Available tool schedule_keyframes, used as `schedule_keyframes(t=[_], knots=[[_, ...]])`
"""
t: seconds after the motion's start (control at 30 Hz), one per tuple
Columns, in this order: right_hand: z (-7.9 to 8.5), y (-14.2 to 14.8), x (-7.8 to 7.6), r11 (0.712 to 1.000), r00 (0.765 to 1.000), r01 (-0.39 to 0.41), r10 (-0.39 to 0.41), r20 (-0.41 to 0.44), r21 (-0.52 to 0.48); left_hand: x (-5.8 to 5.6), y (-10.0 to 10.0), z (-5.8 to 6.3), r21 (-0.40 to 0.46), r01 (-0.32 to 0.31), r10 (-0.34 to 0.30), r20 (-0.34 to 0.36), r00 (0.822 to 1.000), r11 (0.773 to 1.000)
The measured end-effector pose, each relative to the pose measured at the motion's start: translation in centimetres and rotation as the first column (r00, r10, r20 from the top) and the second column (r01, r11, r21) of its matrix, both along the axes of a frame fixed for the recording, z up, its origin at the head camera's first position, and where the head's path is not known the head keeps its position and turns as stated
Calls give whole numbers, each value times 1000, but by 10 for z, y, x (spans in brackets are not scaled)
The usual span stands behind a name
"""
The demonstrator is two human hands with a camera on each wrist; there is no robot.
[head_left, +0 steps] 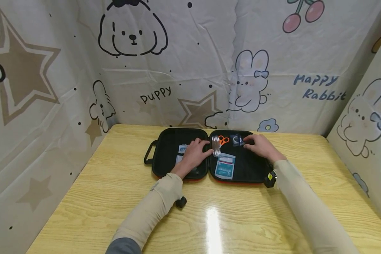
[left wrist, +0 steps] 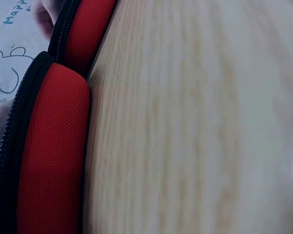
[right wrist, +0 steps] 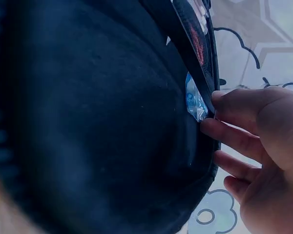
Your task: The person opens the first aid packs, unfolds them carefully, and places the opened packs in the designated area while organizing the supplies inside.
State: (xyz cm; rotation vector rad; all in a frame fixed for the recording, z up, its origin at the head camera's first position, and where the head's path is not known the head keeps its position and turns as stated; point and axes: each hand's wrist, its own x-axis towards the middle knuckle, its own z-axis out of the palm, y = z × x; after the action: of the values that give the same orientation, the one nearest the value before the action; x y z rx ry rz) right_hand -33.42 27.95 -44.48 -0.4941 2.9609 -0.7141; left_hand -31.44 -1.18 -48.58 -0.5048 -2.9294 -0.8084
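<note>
A black-lined, red-shelled zip case point(head_left: 181, 135) lies unfolded on the table. My right hand point(head_left: 261, 146) pinches the edge of a small clear and blue plastic packet point(head_left: 236, 140) in the right half; the packet also shows beside a black strap point(right wrist: 183, 44) in the right wrist view. My left hand point(head_left: 195, 153) reaches over the left half, thumb and forefinger apart beside a clear pack of cotton swabs point(head_left: 216, 146). Orange-handled scissors point(head_left: 223, 140) lie right of the swabs. Below them is a teal and white sachet point(head_left: 225, 166). Pale packets point(head_left: 182, 148) are partly hidden by my left hand.
The case's black handle point(head_left: 148, 152) sticks out to the left. A wooden table point(head_left: 241, 218) spreads in front, with a printed cloth point(head_left: 190, 63) hanging behind and at both sides. The case's red outer wall point(left wrist: 53, 161) fills the left part of the left wrist view.
</note>
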Motion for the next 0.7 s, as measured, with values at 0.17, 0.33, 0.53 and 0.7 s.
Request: schedule_keyframes(t=[0.17, 0.33, 0.53, 0.7], knots=[[1, -1, -8, 1000, 1000, 1, -1, 17, 18, 0, 0, 0, 1, 0, 0, -2, 1000, 1000], [3, -4, -13, 999, 996, 15, -19, 89, 44, 1, 0, 0, 6, 0, 0, -5, 1000, 1000], [6, -9, -18, 997, 991, -7, -3, 137, 71, 2, 0, 1, 13, 0, 0, -6, 1000, 1000], [7, -15, -20, 997, 984, -18, 5, 180, 72, 2, 0, 1, 5, 0, 0, -9, 1000, 1000]])
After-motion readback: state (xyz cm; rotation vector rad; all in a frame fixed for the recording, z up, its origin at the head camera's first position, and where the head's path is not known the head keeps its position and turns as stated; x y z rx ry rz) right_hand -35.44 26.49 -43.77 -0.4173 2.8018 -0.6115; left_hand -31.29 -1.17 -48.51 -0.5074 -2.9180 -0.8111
